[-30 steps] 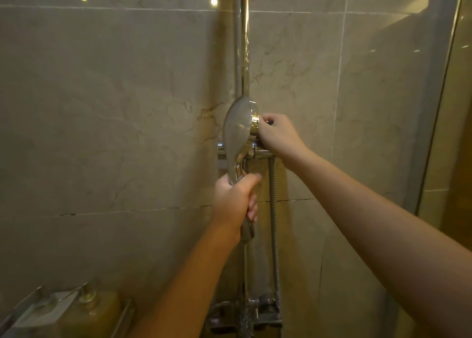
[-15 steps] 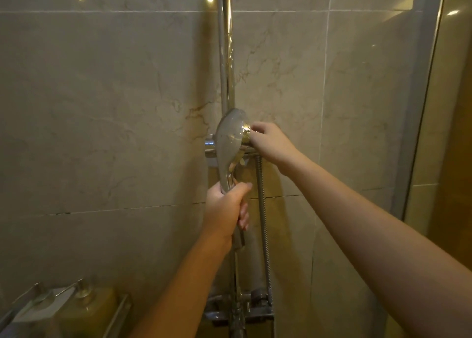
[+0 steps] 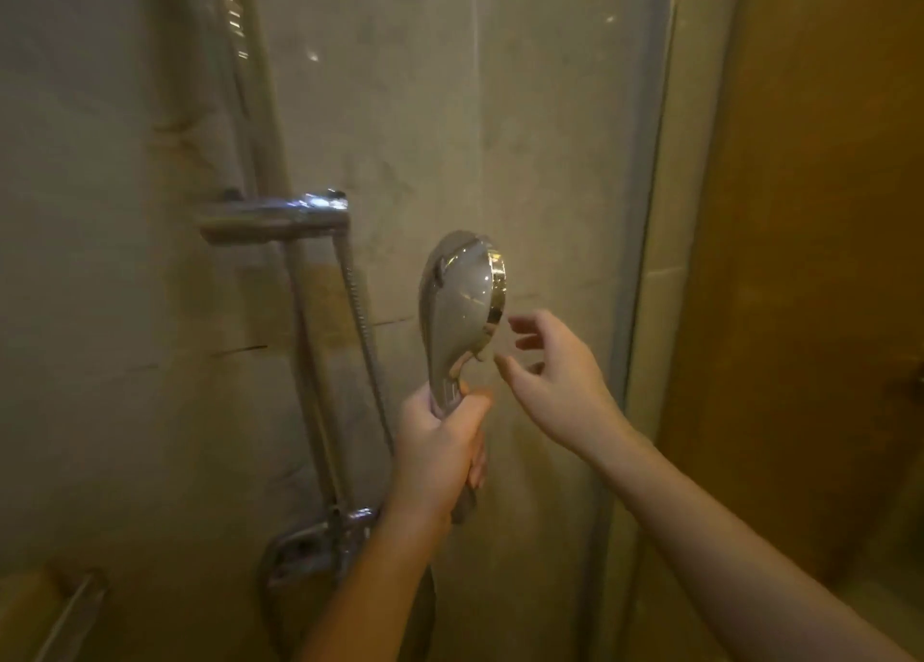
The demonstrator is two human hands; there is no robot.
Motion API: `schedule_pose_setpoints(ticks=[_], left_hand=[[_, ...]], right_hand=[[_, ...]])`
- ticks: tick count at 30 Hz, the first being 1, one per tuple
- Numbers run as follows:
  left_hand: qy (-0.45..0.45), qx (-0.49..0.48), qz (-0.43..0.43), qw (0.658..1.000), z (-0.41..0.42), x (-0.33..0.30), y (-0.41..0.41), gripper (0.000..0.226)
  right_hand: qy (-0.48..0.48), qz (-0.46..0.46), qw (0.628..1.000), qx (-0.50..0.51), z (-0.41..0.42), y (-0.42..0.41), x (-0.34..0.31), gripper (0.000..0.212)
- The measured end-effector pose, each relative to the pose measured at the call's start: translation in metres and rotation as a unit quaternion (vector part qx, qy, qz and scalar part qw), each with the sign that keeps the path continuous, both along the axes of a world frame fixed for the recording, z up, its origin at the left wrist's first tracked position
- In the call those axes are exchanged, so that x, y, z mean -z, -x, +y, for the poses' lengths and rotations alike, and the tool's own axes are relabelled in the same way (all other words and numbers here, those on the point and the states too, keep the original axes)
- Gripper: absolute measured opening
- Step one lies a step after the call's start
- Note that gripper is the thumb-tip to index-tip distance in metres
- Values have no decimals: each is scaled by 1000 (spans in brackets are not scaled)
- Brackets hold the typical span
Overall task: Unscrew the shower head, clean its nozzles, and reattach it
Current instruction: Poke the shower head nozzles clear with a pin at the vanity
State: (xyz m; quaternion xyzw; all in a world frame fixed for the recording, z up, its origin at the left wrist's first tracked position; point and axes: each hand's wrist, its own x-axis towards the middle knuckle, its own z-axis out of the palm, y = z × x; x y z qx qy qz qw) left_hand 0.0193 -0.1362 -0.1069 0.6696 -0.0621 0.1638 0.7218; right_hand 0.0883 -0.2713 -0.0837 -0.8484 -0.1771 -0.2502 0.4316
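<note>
A: Where, the shower head (image 3: pixel 462 306)?

B: Off the wall bracket (image 3: pixel 274 216). Held upright in mid-air, right of the slide rail (image 3: pixel 300 321), in front of the marble wall (image 3: pixel 425 111). Chrome back turned toward the camera, spray face turned away to the right, only the shiny rim on show.

A: Gripped by which of the hands?

B: Left hand (image 3: pixel 440 441). Fingers wrapped round the handle, thumb laid up along the front, just below the bulb of the head.

A: And the right hand (image 3: pixel 552 374)?

B: Holding nothing. Fingers spread and loosely bent, thumb apart, hovering just beside the lower right edge of the head. Close, yet not touching, as far as visible.

A: Hose (image 3: pixel 362 331)?

B: Ribbed metal, hanging down from the right end of the bracket, running behind the left wrist. Lower end lost from view.

A: Anything else around?

B: Chrome mixer valve (image 3: pixel 320 546) at the foot of the rail, blurred. Glass shower door (image 3: pixel 665 261) at the right, amber-lit beyond. Corner of a metal shelf (image 3: pixel 70 606) at the bottom left, too blurred for detail.
</note>
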Motion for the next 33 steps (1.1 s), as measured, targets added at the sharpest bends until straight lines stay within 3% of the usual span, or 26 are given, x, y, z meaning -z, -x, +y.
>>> schedule_pose_setpoints(ticks=[3, 9, 15, 19, 22, 25, 27, 30, 33], left_hand=[[23, 87, 63, 994, -35, 46, -1, 28], [53, 223, 217, 949, -99, 138, 15, 33], [-20, 401, 342, 850, -126, 214, 49, 30], [-83, 529, 409, 739, -123, 247, 85, 24], [-136, 628, 394, 657, -124, 260, 106, 37], [-203, 679, 374, 598, -132, 262, 132, 52], [-241, 698, 339, 584, -138, 263, 151, 50], [-264, 705, 294, 589, -154, 267, 174, 54], [-268, 729, 282, 563, -174, 265, 198, 50]], right_hand=[[23, 48, 996, 76, -52, 32, 42, 47], [16, 159, 962, 220, -124, 114, 141, 38], [-59, 280, 881, 377, -132, 214, 234, 26], [-144, 317, 801, 488, -105, 286, 273, 22], [-211, 338, 730, 555, -81, 335, 291, 23], [-264, 338, 666, 610, -64, 375, 302, 24], [-279, 332, 638, 636, -57, 398, 304, 24], [-295, 313, 605, 670, -56, 424, 303, 25], [-304, 298, 576, 698, -59, 445, 302, 28]])
